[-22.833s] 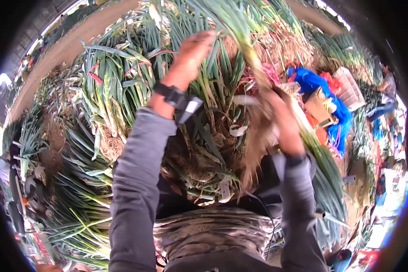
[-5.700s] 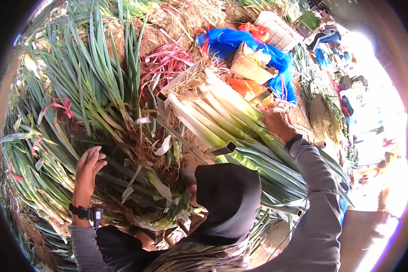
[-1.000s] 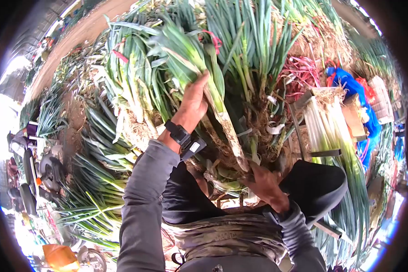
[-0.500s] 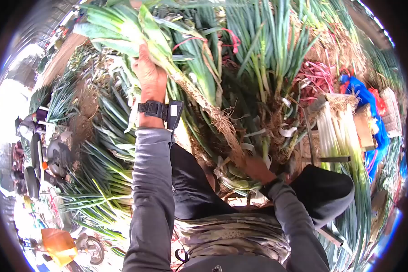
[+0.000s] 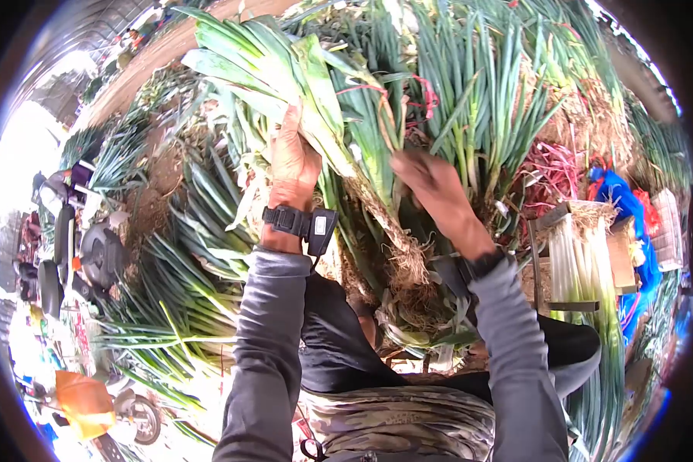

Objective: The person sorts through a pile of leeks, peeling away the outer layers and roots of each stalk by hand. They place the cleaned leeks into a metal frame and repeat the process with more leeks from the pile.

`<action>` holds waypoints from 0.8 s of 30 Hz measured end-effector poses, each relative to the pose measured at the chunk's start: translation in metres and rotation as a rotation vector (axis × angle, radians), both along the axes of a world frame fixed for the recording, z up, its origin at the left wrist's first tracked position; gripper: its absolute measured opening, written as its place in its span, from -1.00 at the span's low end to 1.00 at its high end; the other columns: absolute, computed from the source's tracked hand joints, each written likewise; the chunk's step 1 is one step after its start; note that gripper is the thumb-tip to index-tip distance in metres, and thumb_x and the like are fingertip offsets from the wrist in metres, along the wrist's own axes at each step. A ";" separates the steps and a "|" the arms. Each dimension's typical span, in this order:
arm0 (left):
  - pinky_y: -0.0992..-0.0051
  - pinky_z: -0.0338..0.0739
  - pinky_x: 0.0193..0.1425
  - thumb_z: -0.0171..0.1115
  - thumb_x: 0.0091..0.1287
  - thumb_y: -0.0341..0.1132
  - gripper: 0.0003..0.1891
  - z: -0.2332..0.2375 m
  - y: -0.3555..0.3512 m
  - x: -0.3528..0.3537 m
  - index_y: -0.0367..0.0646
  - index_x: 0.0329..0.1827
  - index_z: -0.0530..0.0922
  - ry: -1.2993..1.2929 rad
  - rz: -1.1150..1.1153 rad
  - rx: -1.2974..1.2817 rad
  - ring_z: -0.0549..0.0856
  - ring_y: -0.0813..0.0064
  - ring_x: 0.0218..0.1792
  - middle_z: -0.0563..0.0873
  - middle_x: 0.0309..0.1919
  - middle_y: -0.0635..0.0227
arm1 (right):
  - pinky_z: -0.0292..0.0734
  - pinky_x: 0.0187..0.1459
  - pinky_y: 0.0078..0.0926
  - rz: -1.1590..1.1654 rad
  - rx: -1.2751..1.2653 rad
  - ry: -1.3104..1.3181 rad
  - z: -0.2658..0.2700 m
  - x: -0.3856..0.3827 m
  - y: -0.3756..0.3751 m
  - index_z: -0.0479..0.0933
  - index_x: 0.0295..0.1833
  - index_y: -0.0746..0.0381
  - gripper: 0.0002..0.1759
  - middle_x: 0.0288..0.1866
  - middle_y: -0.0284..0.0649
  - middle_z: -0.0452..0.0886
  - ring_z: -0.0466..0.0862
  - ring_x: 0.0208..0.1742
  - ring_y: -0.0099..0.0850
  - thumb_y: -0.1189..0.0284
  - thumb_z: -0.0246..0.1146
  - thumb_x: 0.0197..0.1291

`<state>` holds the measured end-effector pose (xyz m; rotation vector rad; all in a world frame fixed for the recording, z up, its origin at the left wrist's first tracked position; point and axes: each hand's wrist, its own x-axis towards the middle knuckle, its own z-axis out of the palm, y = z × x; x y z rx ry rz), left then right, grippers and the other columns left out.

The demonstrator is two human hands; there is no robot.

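My left hand (image 5: 292,158) is wrapped round the leafy part of a green onion (image 5: 354,181). Its broad leaves point to the upper left and its brown roots hang down right, above my lap. To the right of the stalk is my right hand (image 5: 431,181), its fingers curled and blurred, beside some drooping leaves; whether it holds anything is hidden. Upright green onions (image 5: 466,100) stand just beyond it. Peeled-off leaves and roots (image 5: 408,319) lie between my legs.
Cleaned white stalks (image 5: 581,254) rest on a metal-framed stand at the right, beside blue plastic (image 5: 643,254). Pink ties (image 5: 550,173) lie behind them. More green onions (image 5: 181,285) are piled at the left, near a parked motorbike (image 5: 100,254).
My right hand has moved up and away from the roots low in front of me, to beside the stalk. The view has shifted, and my left hand still holds the green onion.
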<state>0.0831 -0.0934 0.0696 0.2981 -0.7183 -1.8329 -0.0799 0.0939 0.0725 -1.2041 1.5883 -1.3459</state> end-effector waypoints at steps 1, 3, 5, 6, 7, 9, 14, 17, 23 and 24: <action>0.20 0.58 0.32 0.33 0.50 -0.19 -0.54 0.000 0.005 -0.007 -0.16 0.37 0.51 0.016 -0.067 -0.014 0.68 0.33 0.18 0.71 0.19 0.29 | 0.55 -0.29 -0.53 0.003 -0.046 -0.073 0.022 0.009 -0.010 0.61 0.16 0.41 -0.54 -0.27 -0.34 0.63 0.57 -0.35 -0.57 0.21 0.35 0.44; 0.20 0.56 0.35 0.29 0.52 -0.13 -0.53 0.004 0.021 -0.018 -0.18 0.37 0.50 0.020 -0.192 -0.047 0.68 0.33 0.18 0.71 0.19 0.29 | 0.50 -0.36 -0.57 0.074 -0.111 -0.198 0.030 0.011 -0.033 0.64 0.11 0.39 -0.62 -0.30 -0.37 0.61 0.54 -0.41 -0.61 0.29 0.38 0.41; 0.22 0.57 0.34 0.28 0.53 -0.14 -0.53 -0.001 0.025 -0.025 -0.20 0.37 0.50 0.012 -0.266 -0.053 0.67 0.34 0.17 0.71 0.18 0.28 | 0.48 -0.42 -0.65 0.070 -0.151 -0.193 0.027 0.009 -0.038 0.70 0.02 0.32 -0.73 -0.38 -0.39 0.66 0.56 -0.47 -0.66 0.34 0.39 0.39; 0.23 0.57 0.33 0.27 0.54 -0.14 -0.54 -0.001 0.025 -0.027 -0.21 0.37 0.49 0.007 -0.299 -0.060 0.67 0.34 0.17 0.71 0.17 0.27 | 0.50 -0.42 -0.65 0.040 -0.209 -0.328 0.019 0.009 -0.036 0.71 0.00 0.30 -0.77 -0.39 -0.39 0.68 0.59 -0.47 -0.65 0.35 0.40 0.39; 0.26 0.60 0.28 0.27 0.53 -0.13 -0.52 0.005 0.029 -0.032 -0.24 0.37 0.48 0.036 -0.348 -0.171 0.68 0.33 0.13 0.71 0.15 0.21 | 0.51 -0.42 -0.66 0.010 -0.268 -0.465 0.004 0.006 -0.032 0.71 -0.03 0.27 -0.80 -0.39 -0.38 0.70 0.61 -0.47 -0.65 0.37 0.40 0.39; 0.29 0.62 0.21 0.27 0.53 -0.13 -0.50 0.010 0.037 -0.034 -0.27 0.38 0.46 0.060 -0.353 -0.179 0.66 0.31 0.03 0.70 0.14 0.12 | 0.55 -0.44 -0.66 -0.064 -0.379 -0.815 -0.023 0.000 -0.021 0.72 -0.13 0.20 -0.92 -0.38 -0.34 0.76 0.68 -0.46 -0.63 0.43 0.38 0.39; 0.33 0.61 0.14 0.25 0.55 -0.13 -0.49 0.006 0.029 -0.042 -0.30 0.37 0.44 0.133 -0.415 -0.113 0.60 0.35 -0.04 0.68 0.11 0.08 | 0.38 -0.59 -0.66 0.025 -0.188 -0.843 -0.061 -0.012 0.055 0.67 -0.14 0.13 -0.91 -0.29 -0.38 0.75 0.55 -0.56 -0.69 0.40 0.30 0.47; 0.39 0.60 0.06 0.25 0.54 -0.09 -0.47 -0.004 0.021 -0.049 -0.36 0.33 0.45 0.182 -0.468 -0.083 0.59 0.36 -0.07 0.68 0.06 0.07 | 0.43 -0.58 -0.63 0.056 0.084 -0.284 -0.093 -0.016 0.099 0.64 -0.09 0.15 -0.84 -0.31 -0.40 0.70 0.54 -0.54 -0.70 0.30 0.27 0.49; 0.38 0.65 0.02 0.25 0.54 -0.16 -0.54 -0.009 0.008 -0.033 -0.35 0.29 0.46 -0.029 -0.299 -0.133 0.63 0.34 -0.14 0.71 0.03 0.05 | 0.62 -0.08 0.00 0.258 0.476 0.773 -0.312 -0.012 0.242 0.64 -0.04 0.30 -0.67 -0.21 0.08 0.72 0.72 -0.15 0.13 0.22 0.23 0.41; 0.35 0.67 0.05 0.26 0.53 -0.16 -0.54 -0.008 0.002 -0.032 -0.34 0.29 0.47 0.005 -0.310 -0.131 0.65 0.32 -0.13 0.71 0.02 0.05 | 0.61 -0.09 0.00 0.306 0.562 0.781 -0.318 -0.015 0.251 0.64 -0.02 0.30 -0.67 -0.20 0.11 0.71 0.70 -0.13 0.18 0.23 0.23 0.40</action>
